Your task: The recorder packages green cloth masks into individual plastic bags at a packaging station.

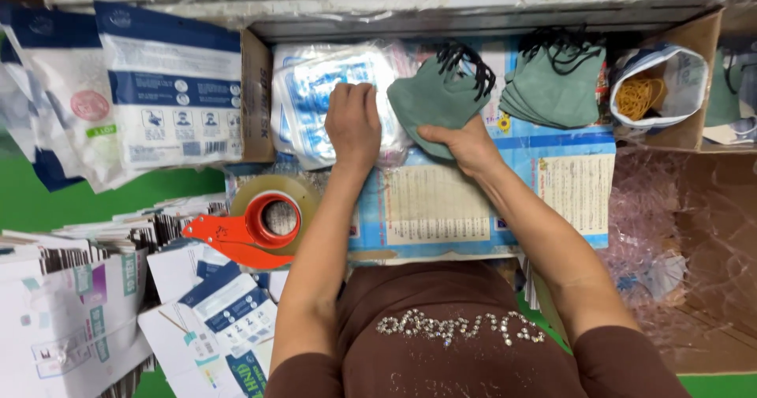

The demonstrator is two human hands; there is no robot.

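Note:
My right hand (464, 141) grips a stack of grey-green face masks (435, 95) with black ear loops, held fanned above a printed blue sheet (505, 193) on the work surface. My left hand (352, 122) rests knuckles up on a pile of clear plastic pouches with blue print (315, 91), fingers curled down onto the top pouch. A second stack of the same green masks (557, 87) lies to the right.
A bag of yellow rubber bands (643, 94) sits in a cardboard box at the right. An orange tape dispenser with a tape roll (264, 223) lies left of my arm. White and blue packets (169, 91) and flat cartons (71, 303) are piled at the left.

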